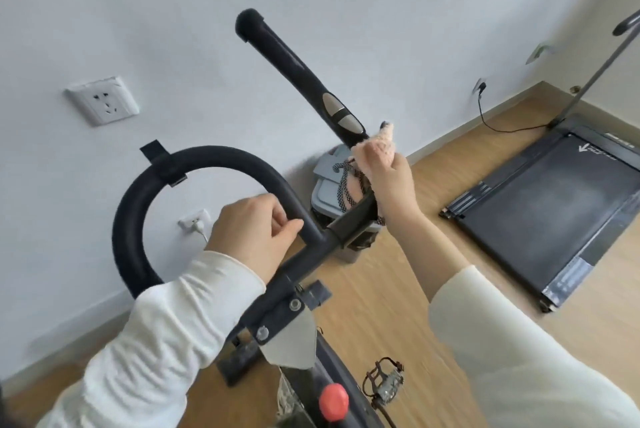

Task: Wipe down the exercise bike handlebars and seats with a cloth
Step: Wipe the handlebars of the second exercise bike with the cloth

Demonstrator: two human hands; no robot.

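The exercise bike's black padded handlebar (194,156) curves in a loop at the left, and a straight grip (294,64) with a silver sensor plate rises to the upper middle. My left hand (254,228) grips the curved bar near where it joins the centre stem. My right hand (389,176) holds a pink cloth (381,142) wrapped around the lower part of the straight grip, just below the silver plate. The seat is out of view.
A red knob (333,401) and a pedal (384,381) sit below the stem. Behind the bar stands a grey bin (327,192). A flat black treadmill (557,206) lies on the wooden floor at right, its cable running to a wall socket (479,85). The white wall is close.
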